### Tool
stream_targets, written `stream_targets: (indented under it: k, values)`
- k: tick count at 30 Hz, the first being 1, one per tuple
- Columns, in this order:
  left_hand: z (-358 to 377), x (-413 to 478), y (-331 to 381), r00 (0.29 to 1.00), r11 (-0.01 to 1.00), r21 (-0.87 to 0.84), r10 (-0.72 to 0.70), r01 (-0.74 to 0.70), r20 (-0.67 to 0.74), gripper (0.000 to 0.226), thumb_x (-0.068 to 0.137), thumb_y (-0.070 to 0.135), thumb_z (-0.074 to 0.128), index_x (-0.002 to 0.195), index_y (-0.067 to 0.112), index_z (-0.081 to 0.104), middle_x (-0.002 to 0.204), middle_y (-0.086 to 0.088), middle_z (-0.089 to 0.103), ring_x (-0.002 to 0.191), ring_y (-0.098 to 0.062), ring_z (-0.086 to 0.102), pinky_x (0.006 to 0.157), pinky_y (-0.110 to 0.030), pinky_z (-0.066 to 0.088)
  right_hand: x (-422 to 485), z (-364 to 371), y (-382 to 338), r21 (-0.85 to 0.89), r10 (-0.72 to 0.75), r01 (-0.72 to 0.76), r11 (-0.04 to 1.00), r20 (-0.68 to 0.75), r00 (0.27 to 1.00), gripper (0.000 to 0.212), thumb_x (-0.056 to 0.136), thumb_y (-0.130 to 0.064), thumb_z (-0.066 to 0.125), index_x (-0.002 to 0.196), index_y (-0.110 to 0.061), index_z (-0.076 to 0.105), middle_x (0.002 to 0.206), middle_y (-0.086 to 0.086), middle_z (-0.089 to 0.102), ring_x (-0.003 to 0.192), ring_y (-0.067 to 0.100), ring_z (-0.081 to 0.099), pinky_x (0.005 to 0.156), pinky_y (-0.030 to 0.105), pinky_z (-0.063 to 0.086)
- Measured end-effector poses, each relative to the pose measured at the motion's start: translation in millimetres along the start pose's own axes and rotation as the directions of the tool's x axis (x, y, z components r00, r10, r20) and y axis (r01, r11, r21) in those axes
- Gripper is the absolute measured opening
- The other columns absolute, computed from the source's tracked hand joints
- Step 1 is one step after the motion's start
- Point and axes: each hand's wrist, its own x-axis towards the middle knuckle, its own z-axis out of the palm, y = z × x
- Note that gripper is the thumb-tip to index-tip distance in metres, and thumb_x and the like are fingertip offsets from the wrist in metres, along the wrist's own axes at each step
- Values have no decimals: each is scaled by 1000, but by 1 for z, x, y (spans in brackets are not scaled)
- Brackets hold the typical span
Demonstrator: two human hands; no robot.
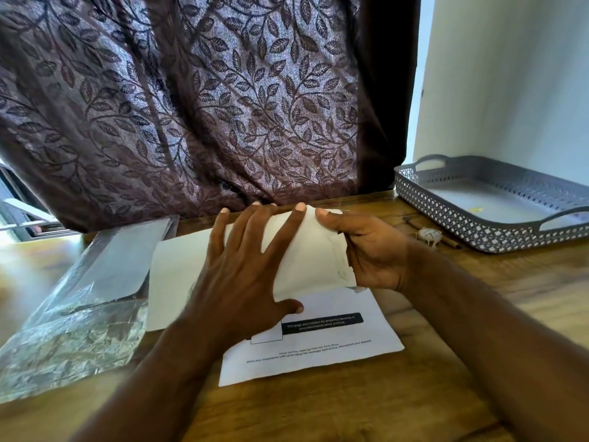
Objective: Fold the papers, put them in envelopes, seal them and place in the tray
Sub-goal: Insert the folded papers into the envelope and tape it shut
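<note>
– Wooden table (446, 314), item one. Nearest entry on it: printed sheet (334, 342), lying flat, partly under both hands.

– And the hands?

– Left hand (242, 269): fingers straight and spread, pressing down on the white envelope (315, 247). Right hand (373, 250): grasping the envelope's right end, thumb on top, fingers curled beneath. The envelope sits between the two, raised slightly over the printed sheet.

– Handling notes for the envelope?

– Judged light, thin and flexible; it creases readily and could slide on the sheet below. Best held at a short end, as the right hand does, with a flat palm steadying the face. Whether paper is inside, or the flap is sealed, cannot be told.

– Other entries?

– Plain white sheet (178, 272), just left of the left hand. Clear plastic packet (79, 307), further left. Small blurred objects beyond the right hand, unidentified. Grey lattice tray (462, 218) with handles, well right of and beyond the right hand; it looks to hold no envelopes yet. Leaf-patterned curtain (207, 106) behind the table, pale wall (510, 74) behind the tray.
</note>
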Motion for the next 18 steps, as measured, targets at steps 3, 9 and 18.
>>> stream_targets:
  k: [3,9,18]
  values:
    - [-2,-2,0,1000,1000,-1,-9,9,17,129,59,85,62,161,25,11,147,-12,44,132,-35,44,117,-64,20,0,0,2,-25,33,-33,999,-21,999,44,91,-43,58,117,-12,76,123,17,70,108,33,68,104,53,50]
    - [-3,-2,-3,997,999,-6,-35,35,63,134,54,86,62,161,28,6,148,-13,40,129,-35,42,105,-53,32,3,2,4,-32,24,-22,999,54,998,53,88,-49,63,126,-14,71,124,14,70,107,29,71,96,46,56]
    - [-3,-3,-20,993,989,93,-117,113,33,130,57,82,60,162,25,7,132,-13,43,113,-35,44,92,-53,38,5,-17,-8,-65,-78,84,994,88,993,77,92,-60,48,140,0,55,121,18,71,104,28,71,101,49,50]
